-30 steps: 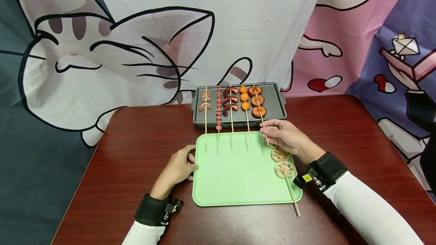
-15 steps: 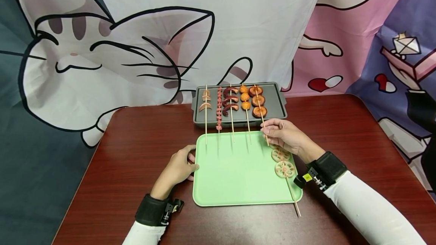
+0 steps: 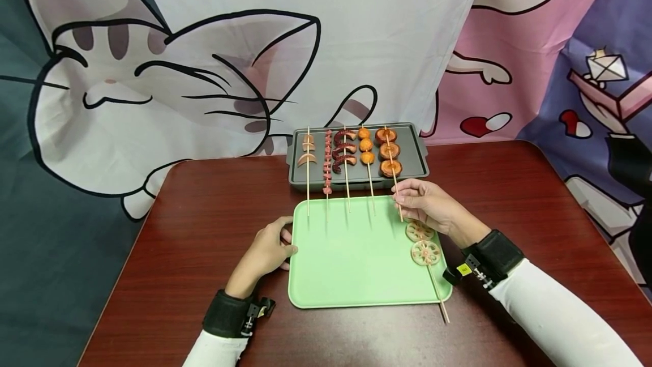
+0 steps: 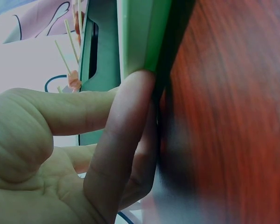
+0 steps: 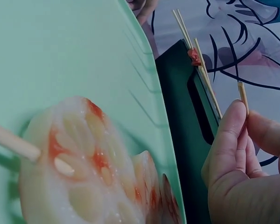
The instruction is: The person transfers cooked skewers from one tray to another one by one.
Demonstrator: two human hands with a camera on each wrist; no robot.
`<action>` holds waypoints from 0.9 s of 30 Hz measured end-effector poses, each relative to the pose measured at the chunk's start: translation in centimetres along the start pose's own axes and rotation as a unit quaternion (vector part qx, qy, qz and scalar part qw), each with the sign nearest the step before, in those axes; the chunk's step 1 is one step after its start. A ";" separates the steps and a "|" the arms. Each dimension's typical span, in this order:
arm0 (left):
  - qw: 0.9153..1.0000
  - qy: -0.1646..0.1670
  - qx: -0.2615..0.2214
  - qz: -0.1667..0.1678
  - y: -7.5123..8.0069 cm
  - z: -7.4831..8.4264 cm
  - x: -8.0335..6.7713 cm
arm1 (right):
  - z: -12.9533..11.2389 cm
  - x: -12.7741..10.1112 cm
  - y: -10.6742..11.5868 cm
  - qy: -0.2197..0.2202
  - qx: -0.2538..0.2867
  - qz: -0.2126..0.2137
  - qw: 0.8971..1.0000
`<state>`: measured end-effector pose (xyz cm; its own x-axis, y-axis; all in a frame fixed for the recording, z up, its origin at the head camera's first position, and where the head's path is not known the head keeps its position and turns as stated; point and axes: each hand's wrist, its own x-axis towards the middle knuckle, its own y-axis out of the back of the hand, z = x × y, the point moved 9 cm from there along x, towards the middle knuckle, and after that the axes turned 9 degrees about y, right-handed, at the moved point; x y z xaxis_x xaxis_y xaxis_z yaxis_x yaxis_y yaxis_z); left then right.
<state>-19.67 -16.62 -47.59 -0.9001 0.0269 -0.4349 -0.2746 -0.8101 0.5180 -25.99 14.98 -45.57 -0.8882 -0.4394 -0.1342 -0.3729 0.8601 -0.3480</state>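
My right hand [image 3: 425, 203] pinches the lower stick of a skewer with round brown slices [image 3: 390, 152], which lie at the right of a dark grey baking pan [image 3: 414, 154]. In the right wrist view, the stick's end [image 5: 243, 95] pokes out between thumb and fingertips. At the left edge of a light green tray [image 3: 346, 265], my left hand [image 3: 270, 247] grips the rim; the left wrist view shows its fingers [image 4: 130, 107] right at the tray's edge. A lotus root skewer [image 3: 425, 254] lies along the tray's right side, its far end hidden behind my right hand.
Left of the brown slices, the pan holds skewers of orange balls [image 3: 367, 145], dark red curled pieces [image 3: 344, 150], small pink pieces [image 3: 327, 163] and tan slices [image 3: 307, 158]. Their sticks overhang the tray's far edge. A printed curtain [image 3: 397, 27] hangs behind the brown wooden table [image 3: 214, 203].
The skewer of brown slices has shifted slightly to the right in the pan, along with my right hand. My left hand and the tray stay nearly in place.
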 end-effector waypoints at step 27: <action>1.000 -0.001 0.003 -0.002 0.0 0.0 0.0 | -0.2 -3.2 -1.7 -0.012 -0.068 -0.046 0.997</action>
<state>-19.66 -16.62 -47.64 -0.8998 0.0304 -0.4353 -0.2796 -0.8060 0.5217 -22.57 14.97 -44.32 -0.8425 -0.5226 -0.1312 -0.4867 0.8425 -0.2308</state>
